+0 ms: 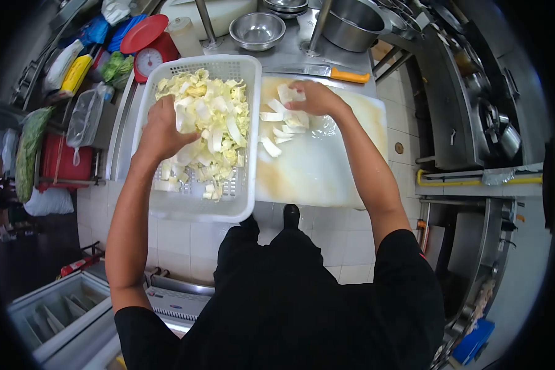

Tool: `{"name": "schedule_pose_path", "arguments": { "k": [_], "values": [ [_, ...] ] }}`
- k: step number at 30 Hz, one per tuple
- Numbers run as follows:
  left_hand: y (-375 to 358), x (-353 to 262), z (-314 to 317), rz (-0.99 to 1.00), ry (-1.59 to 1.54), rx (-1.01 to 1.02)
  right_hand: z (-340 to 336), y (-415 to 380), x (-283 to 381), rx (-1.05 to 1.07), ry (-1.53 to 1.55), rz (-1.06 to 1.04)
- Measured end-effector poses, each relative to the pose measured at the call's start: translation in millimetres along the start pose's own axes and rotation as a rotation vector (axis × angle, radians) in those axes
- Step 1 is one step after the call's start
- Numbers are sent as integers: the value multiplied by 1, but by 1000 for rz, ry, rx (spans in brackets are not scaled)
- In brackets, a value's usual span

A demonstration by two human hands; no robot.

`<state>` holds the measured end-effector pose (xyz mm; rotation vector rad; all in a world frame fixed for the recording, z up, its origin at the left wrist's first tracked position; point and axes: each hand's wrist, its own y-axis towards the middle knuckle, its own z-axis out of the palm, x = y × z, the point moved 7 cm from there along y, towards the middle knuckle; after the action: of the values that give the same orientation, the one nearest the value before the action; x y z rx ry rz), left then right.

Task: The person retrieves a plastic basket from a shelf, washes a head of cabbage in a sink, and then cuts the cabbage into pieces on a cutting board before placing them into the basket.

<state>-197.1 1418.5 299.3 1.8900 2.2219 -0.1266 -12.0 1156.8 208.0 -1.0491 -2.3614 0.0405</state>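
Observation:
Chopped Chinese cabbage (213,117) fills much of a white plastic basket (245,206) at left. My left hand (164,132) is over the basket's left part with thumb and fingers spread; its fingertips are at the cabbage, and I see nothing gripped. Above the white cutting board (327,172), my right hand (316,98) curls its fingers around pale cabbage pieces (288,94). More loose cabbage pieces (283,131) lie on the board just below that hand, between it and the basket.
A knife with an orange handle (349,75) lies along the board's far edge. Behind are a steel bowl (257,31), a large pot (354,24) and a red scale (151,55). Metal posts (205,21) rise behind the basket. An open-topped chest (58,314) stands at lower left.

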Motion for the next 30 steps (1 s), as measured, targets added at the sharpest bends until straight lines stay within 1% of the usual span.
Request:
{"name": "schedule_pose_path", "arguments": {
  "k": [1, 2, 3, 4, 5, 6, 7, 8, 10, 11, 13, 14, 16, 17, 19, 20, 21, 22, 23, 24, 25, 26, 27, 28, 29, 30],
  "values": [
    [-8, -23, -13, 113, -103, -125, -4, 4, 8, -130, -67, -110],
    [-17, -50, -25, 230, -208, -257, 4, 10, 11, -134, -60, -126],
    [-26, -76, -21, 227, -291, -234, 19, 16, 21, -66, -106, -216],
    [-37, -98, 2, 172, -418, -148, 28, 16, 27, 2, -156, -307],
    [-52, -124, 27, 190, -528, -14, 18, 9, 28, -2, -159, -323],
    [-64, -147, 54, 218, -521, 71, 14, -2, 29, 144, -88, -288],
    [-74, -166, 76, 187, -423, 131, 16, -13, 27, 292, -16, -249],
    [-71, -183, 86, 175, -420, 123, 14, -23, 17, 296, -21, -263],
    [-64, -183, 115, -193, -182, 281, -21, -43, -1, -75, -139, -401],
    [-55, -184, 126, -204, -183, 273, -26, -48, -9, -71, -143, -414],
    [-30, -174, 142, -299, -80, 247, -16, -53, -39, 161, -190, -112],
    [-17, -175, 139, -310, -80, 241, -12, -56, -39, 163, -194, -123],
    [6, -174, 139, -371, -28, 410, 7, -59, -48, 270, -195, 20],
    [22, -171, 137, -378, -26, 394, 10, -56, -43, 248, -180, 31],
    [35, -178, 147, -231, -102, 415, 20, -49, -32, 253, -147, -22],
    [39, -179, 149, -244, -99, 409, 21, -45, -20, 249, -112, -66],
    [45, -188, 154, -221, -218, 422, 20, -46, -11, 202, -120, -85],
    [49, -195, 161, -195, -337, 435, 25, -45, -10, 203, -121, -96],
    [49, -194, 174, -206, -337, 435, 30, -43, -14, 142, -26, -98],
    [54, -199, 177, -95, -441, 325, 34, -40, -19, 80, 66, -103],
    [57, -204, 174, 14, -541, 210, 30, -46, -22, -92, 149, -216],
    [57, -204, 174, -3, -539, 198, 30, -48, -32, -91, 224, -215],
    [55, -208, 173, 5, -688, 183, 30, -50, -39, -86, 299, -214],
    [53, -211, 173, 15, -840, 170, 27, -62, -39, -58, 535, -202],
    [55, -212, 171, 3, -840, 160, 19, -74, -36, -31, 768, -182],
    [56, -219, 171, 32, -958, 208, 16, -78, -36, -24, 765, -185]
  ]
}}
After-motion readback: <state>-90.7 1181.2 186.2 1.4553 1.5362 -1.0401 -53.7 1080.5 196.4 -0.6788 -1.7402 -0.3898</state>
